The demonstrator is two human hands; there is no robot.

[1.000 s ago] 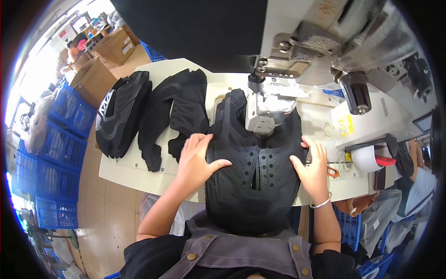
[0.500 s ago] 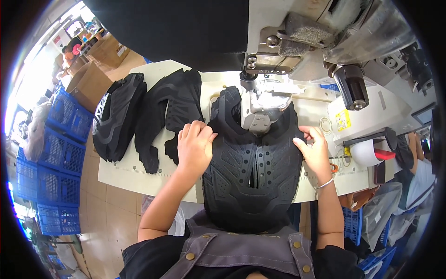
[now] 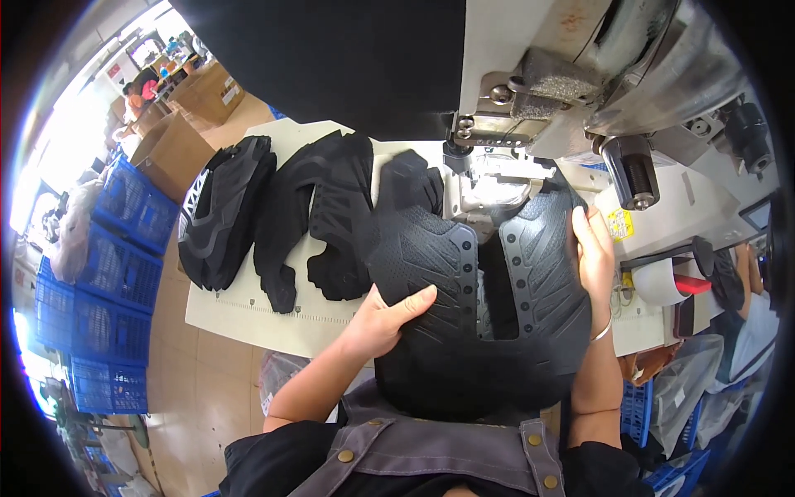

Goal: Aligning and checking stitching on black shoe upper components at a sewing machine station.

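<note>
A black shoe upper point(image 3: 422, 344) with eyelet rows on both sides of an open slot lies under the sewing machine head point(image 3: 484, 195), its toe end tilted up toward me. My left hand point(image 3: 383, 321) grips its left side, thumb on top and fingers hidden underneath. On the right edge, my right hand point(image 3: 595, 253) is closed round the upper, with part of its fingers out of sight behind it. Beside my left hand lie loose black shoe uppers point(image 3: 331, 186), and farther left sits a stack of black uppers point(image 3: 224, 215).
A pale worktable point(image 3: 232, 311) with a ruler strip along its front edge carries the machine. Blue plastic crates point(image 3: 108, 306) are stacked at the left, near cardboard boxes point(image 3: 170, 153). A black panel point(image 3: 331, 66) hangs over the far side. Another person's arm point(image 3: 749, 277) shows at far right.
Both hands have taken hold of the shoe upper, which lay flat before. Its toe end is now raised and the slot spread wider. My left hand came nearer me and rightward.
</note>
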